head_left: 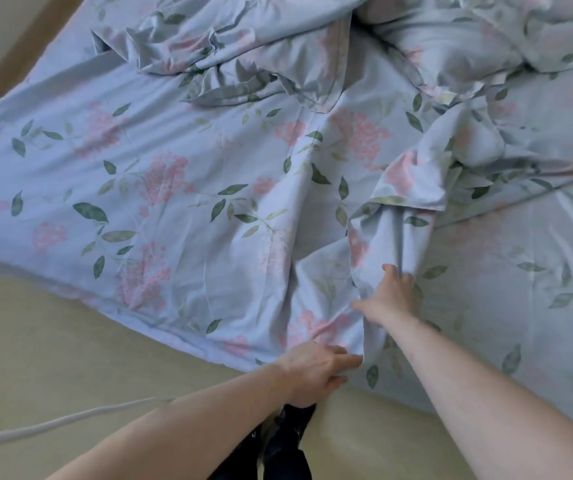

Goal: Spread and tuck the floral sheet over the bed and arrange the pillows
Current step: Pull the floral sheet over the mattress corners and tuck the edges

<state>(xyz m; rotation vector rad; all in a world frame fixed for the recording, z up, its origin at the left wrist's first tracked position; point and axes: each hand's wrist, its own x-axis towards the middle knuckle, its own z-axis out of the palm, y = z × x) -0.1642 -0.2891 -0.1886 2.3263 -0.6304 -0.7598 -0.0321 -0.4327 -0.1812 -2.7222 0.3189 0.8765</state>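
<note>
A pale blue cotton floral sheet [181, 188] with pink blossoms and green leaves lies fairly flat over the left part of the bed [537, 306], hanging over its near edge above the yellowish floor [53, 358]. At that edge the left hand [316, 370] pinches the sheet's hem, fingers curled round the cloth. Just beyond, the right hand [390, 296] grips a raised, bunched fold of the same sheet. Farther right and toward the top, matching floral pillows [451, 46] lie among rumpled fabric.

No readable text, label, brand, number or sign shows anywhere.
</note>
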